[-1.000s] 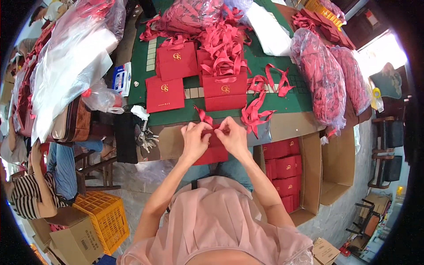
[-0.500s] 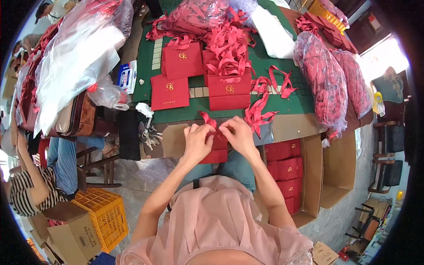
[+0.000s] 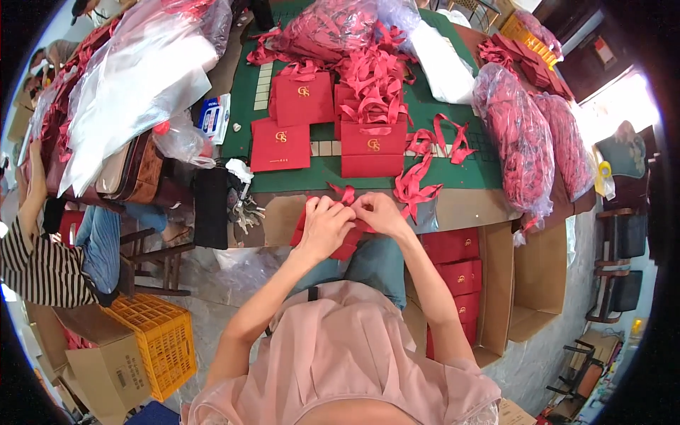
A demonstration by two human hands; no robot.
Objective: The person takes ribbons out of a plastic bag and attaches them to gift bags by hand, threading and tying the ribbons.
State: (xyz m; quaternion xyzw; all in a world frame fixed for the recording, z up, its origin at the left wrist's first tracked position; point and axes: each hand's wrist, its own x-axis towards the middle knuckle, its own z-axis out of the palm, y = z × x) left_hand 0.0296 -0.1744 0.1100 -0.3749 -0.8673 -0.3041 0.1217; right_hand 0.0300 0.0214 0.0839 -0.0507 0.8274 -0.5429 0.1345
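At the table's front edge, my left hand [image 3: 326,224] is closed on a small red gift bag [image 3: 345,249]. The bag tilts, its body showing below and left of the fingers. A red ribbon [image 3: 344,191] sticks up beyond the knuckles. Close beside it, my right hand [image 3: 382,214] pinches at the bag's top; what lies in its fingertips is hidden, probably ribbon. Ahead stand a red bag heaped with ribbons [image 3: 372,156] and two flat red bags, one nearer [image 3: 280,145] and one behind [image 3: 312,103]. Loose ribbons [image 3: 418,190] lie right of them.
A green mat [image 3: 283,181] covers the tabletop. Plastic-wrapped red bundles [image 3: 513,127] lie at right, a clear plastic sack [image 3: 142,85] at left. Keys [image 3: 245,209] hang at the edge. An open carton [image 3: 496,283] with red bags stands by my right leg. Another person [image 3: 49,265] sits at left.
The red bag has tilted and now shows left of my left hand too. My left fingers have curled further over it, and my hands have come closer together. The whole view has shifted slightly.
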